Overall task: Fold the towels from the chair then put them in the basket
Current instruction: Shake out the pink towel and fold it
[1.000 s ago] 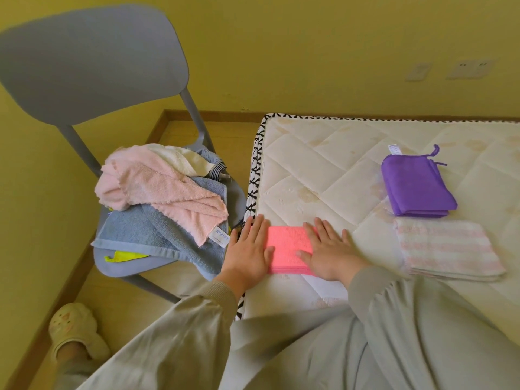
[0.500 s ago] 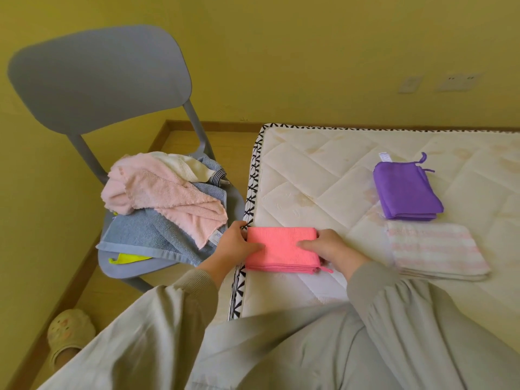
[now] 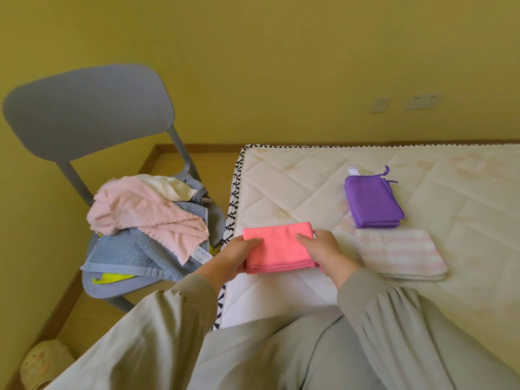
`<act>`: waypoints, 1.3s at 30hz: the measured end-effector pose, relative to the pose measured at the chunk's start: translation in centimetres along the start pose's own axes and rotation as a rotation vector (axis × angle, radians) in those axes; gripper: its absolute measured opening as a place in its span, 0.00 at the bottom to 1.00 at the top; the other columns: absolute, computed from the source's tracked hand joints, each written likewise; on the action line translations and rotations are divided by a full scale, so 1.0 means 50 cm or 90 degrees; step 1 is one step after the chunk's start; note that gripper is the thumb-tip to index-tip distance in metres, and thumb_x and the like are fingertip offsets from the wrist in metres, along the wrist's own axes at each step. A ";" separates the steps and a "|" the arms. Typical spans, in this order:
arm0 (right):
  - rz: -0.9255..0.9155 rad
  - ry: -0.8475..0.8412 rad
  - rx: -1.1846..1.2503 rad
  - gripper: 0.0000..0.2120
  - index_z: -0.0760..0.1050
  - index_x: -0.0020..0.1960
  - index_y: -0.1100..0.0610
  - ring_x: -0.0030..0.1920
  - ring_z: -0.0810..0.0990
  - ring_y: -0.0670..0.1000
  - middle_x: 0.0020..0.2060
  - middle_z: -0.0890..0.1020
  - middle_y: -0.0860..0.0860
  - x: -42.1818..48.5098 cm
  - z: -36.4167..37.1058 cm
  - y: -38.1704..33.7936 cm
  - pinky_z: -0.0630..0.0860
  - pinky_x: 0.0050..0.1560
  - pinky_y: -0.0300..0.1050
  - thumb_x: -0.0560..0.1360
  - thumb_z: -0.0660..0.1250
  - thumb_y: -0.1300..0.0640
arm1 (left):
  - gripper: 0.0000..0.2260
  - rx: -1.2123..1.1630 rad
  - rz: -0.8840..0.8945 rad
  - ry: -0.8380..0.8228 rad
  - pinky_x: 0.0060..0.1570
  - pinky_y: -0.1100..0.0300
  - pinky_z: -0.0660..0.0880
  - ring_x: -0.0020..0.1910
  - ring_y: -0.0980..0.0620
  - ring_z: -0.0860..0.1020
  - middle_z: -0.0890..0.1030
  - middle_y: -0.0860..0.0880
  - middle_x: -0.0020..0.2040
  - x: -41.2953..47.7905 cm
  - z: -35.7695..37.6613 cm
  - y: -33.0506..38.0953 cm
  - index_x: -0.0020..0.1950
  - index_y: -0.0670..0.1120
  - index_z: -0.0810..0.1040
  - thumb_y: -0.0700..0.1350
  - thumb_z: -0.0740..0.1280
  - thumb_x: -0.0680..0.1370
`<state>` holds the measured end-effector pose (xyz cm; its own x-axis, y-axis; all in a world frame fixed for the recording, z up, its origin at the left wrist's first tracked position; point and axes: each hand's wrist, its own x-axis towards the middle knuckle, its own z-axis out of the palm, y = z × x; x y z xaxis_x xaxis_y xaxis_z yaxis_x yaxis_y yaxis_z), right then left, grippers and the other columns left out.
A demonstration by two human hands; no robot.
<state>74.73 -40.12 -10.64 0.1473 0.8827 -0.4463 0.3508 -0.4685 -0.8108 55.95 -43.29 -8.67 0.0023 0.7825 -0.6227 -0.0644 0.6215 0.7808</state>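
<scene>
I see both hands on the folded pink towel (image 3: 277,247), near the mattress (image 3: 295,187) corner. Left hand (image 3: 239,256) pinches its left edge, thumb on top, fingers underneath; right hand (image 3: 326,250) does the same on the right edge. Gripping at both ends prob. keeps the layers from sliding apart, so the fold holds if it's lifted. Two finished ones sit further right: purple towel (image 3: 372,204) w/ striped towel (image 3: 399,254) just in front, parked out of the folding area, I'd guess. Chair (image 3: 87,116) left of the bed carries an unfolded pile, pale pink towel (image 3: 149,215) over blue towel (image 3: 126,254), so plenty left. No basket in view, can't say where it is.
</scene>
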 end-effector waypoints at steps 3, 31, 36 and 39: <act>-0.059 0.085 -0.099 0.16 0.76 0.50 0.64 0.48 0.78 0.58 0.48 0.81 0.61 0.013 -0.047 0.002 0.67 0.42 0.44 0.75 0.67 0.50 | 0.10 0.009 0.001 -0.025 0.45 0.50 0.78 0.45 0.47 0.78 0.78 0.45 0.51 -0.001 0.053 0.013 0.61 0.45 0.71 0.43 0.62 0.80; 0.001 0.390 -0.343 0.18 0.74 0.59 0.63 0.54 0.79 0.65 0.52 0.80 0.65 0.085 -0.387 0.198 0.72 0.51 0.52 0.81 0.55 0.50 | 0.18 0.386 0.143 0.021 0.43 0.59 0.75 0.41 0.48 0.79 0.79 0.49 0.41 0.073 0.470 -0.033 0.58 0.45 0.74 0.43 0.72 0.69; 0.004 0.407 -0.387 0.14 0.70 0.57 0.63 0.53 0.78 0.64 0.50 0.79 0.64 0.077 -0.376 0.194 0.72 0.47 0.53 0.80 0.56 0.53 | 0.18 0.429 0.192 0.044 0.42 0.56 0.77 0.41 0.47 0.80 0.80 0.49 0.43 0.074 0.469 -0.039 0.60 0.46 0.71 0.43 0.68 0.71; -0.116 0.486 -0.497 0.13 0.72 0.57 0.63 0.53 0.74 0.63 0.52 0.77 0.62 0.065 -0.377 0.190 0.68 0.49 0.55 0.74 0.65 0.60 | 0.22 0.619 0.371 0.121 0.48 0.52 0.73 0.53 0.46 0.74 0.74 0.48 0.55 0.076 0.467 -0.041 0.63 0.48 0.68 0.42 0.68 0.70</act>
<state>95.99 -41.00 -12.63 0.4708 0.8533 0.2241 0.8728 -0.4134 -0.2594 79.37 -40.69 -11.44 0.0692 0.9938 -0.0871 0.7920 -0.0016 0.6105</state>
